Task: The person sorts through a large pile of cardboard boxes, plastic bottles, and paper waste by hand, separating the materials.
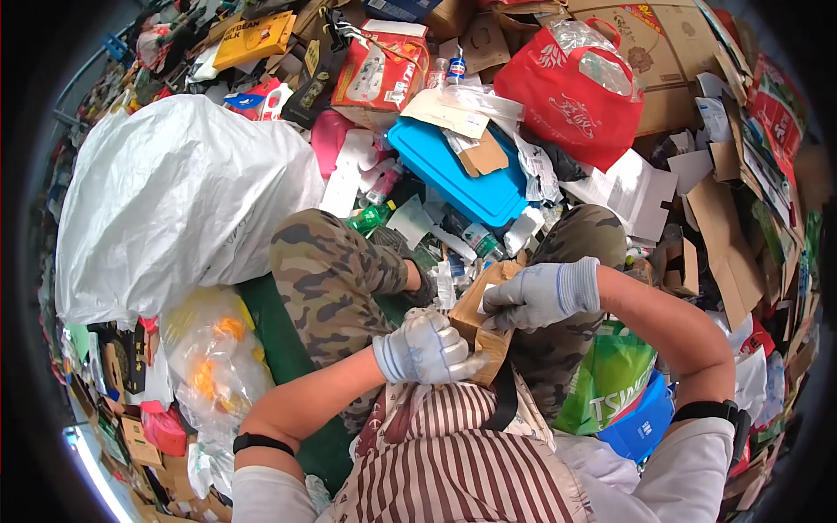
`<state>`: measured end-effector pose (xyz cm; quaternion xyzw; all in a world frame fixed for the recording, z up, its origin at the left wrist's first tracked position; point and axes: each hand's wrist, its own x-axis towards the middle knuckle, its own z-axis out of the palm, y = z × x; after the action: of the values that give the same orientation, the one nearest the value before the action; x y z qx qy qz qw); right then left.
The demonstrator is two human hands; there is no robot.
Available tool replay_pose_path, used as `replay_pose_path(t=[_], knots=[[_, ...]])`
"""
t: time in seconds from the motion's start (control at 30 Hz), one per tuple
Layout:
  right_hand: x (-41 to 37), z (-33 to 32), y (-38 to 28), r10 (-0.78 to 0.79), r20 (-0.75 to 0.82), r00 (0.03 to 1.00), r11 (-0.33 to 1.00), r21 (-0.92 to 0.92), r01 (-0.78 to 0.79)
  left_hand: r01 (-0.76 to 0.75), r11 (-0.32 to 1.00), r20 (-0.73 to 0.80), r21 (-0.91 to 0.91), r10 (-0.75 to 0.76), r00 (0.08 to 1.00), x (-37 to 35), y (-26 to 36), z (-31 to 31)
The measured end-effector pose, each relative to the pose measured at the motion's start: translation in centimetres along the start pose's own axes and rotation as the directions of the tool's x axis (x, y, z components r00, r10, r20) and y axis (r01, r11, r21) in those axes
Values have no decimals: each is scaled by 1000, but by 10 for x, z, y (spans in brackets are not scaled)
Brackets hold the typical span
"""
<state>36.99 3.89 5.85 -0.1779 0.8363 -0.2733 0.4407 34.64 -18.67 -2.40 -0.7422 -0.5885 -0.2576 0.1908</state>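
Note:
Between my knees is a small brown cardboard box point(472, 302), tilted and partly opened out. My left hand point(427, 349), in a pale work glove, is closed at the box's near left edge. My gloved right hand point(542, 296) grips its right side, fingers bent over a flap with a white label. The fingertips of both hands are partly hidden by the cardboard and the gloves. Just beyond the box lie a green bottle point(370, 218) and a clear plastic bottle point(481, 240) among scraps.
A big white sack point(179, 205) bulges at the left, above a clear plastic bag point(214, 349) with orange things inside. Ahead are a blue plastic lid point(453, 179) and a red bag point(571, 96). Flattened cardboard point(719, 248) piles up at the right, near a green bag point(610, 375).

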Motion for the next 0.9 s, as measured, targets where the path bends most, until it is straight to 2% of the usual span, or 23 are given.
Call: replay_pose_path(t=[0.1, 0.3, 0.4, 0.5, 0.6, 0.7, 0.8, 0.83, 0.9], knots=[[-1, -9, -8, 100, 149, 984, 979, 160, -124, -14, 1000, 20, -6, 14, 1000, 3, 0, -2], [6, -7, 5, 102, 198, 975, 943, 292, -158, 1, 1000, -10, -13, -1, 1000, 1, -1, 1], [7, -12, -4, 146, 221, 964, 970, 158, -183, 8, 1000, -18, -15, -8, 1000, 2, -1, 1], [12, -1, -1, -54, 30, 998, 965, -255, 60, 8, 1000, -27, -16, -8, 1000, 6, 1, -1], [12, -7, -22, 106, 138, 985, 940, -338, -54, 9, 1000, -40, -5, -9, 999, 9, 4, 0], [19, -1, -30, 64, 118, 991, 896, -443, -5, 12, 999, 6, -48, -12, 1000, 12, 3, 0], [33, 6, -52, 279, 191, 941, 687, -725, -56, 141, 983, -118, -119, -155, 981, 39, 21, -9], [66, 44, -6, 262, 58, 963, 610, -783, -119, 73, 986, -58, -148, -83, 995, 41, 30, 1], [47, 37, 8, 211, 235, 949, 683, -730, 29, 32, 993, 231, -111, -6, 973, 29, 40, 24]])
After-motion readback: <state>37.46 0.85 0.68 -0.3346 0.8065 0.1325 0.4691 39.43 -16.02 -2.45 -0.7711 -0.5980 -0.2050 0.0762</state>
